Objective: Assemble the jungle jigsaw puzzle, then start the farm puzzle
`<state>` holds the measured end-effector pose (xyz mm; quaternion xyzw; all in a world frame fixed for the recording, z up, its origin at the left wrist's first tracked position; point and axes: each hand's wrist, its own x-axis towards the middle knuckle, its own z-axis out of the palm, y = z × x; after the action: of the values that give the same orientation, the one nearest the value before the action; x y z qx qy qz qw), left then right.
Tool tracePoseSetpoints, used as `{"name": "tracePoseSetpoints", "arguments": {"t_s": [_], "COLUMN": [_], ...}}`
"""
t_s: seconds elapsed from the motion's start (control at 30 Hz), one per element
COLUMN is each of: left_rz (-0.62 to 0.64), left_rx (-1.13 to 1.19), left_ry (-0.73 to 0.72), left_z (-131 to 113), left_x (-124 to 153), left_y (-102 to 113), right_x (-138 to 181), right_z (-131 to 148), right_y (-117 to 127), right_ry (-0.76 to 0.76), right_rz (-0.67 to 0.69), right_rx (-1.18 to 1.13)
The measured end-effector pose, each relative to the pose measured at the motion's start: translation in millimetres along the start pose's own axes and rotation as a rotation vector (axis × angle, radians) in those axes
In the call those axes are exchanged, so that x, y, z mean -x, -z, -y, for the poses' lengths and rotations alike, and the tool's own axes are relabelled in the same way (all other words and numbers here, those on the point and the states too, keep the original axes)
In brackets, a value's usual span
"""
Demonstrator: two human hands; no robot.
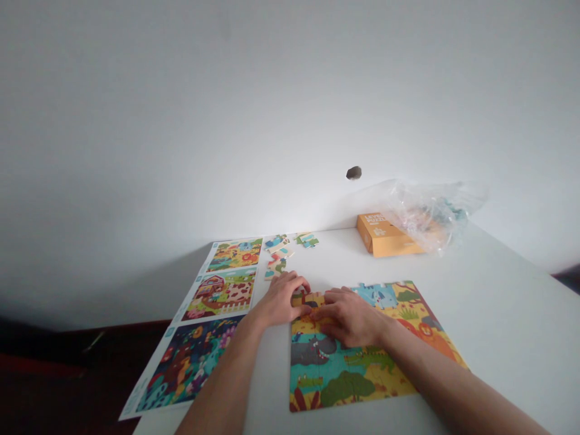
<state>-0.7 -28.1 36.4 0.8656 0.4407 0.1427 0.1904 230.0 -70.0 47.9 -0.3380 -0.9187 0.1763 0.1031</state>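
A mostly joined jigsaw puzzle (pixel 348 385) of cartoon animals lies flat on the white table. Around a puzzle piece (pixel 301 299) at its upper left corner, the thumb and fingers of my left hand (pixel 281 300) are closed. My right hand (pixel 352 315) rests on the upper left part of the puzzle, fingers stretched towards that piece and pressing on the surface. My hands cover part of the top edge. Several loose puzzle pieces (pixel 277 254) lie beyond my left hand, some overlapping.
Left of the puzzle, a sheet with printed pictures (pixel 222 292) reaches over the table's left edge. At the back right stands an orange puzzle box (pixel 385 234), partly under a clear plastic bag (pixel 435 220). The wall behind has a hole (pixel 354 173).
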Motion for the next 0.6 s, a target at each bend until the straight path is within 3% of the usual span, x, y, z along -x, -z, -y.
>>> {"name": "tracePoseSetpoints", "arguments": {"t_s": [0.6], "left_rz": [-0.087], "left_rx": [-0.047], "left_ry": [0.163], "left_z": [-2], "left_x": [-8], "left_y": [-19], "right_x": [0], "right_z": [3], "right_y": [4], "right_ry": [-0.006], "right_rz": [0.031], "right_rx": [-0.011]}}
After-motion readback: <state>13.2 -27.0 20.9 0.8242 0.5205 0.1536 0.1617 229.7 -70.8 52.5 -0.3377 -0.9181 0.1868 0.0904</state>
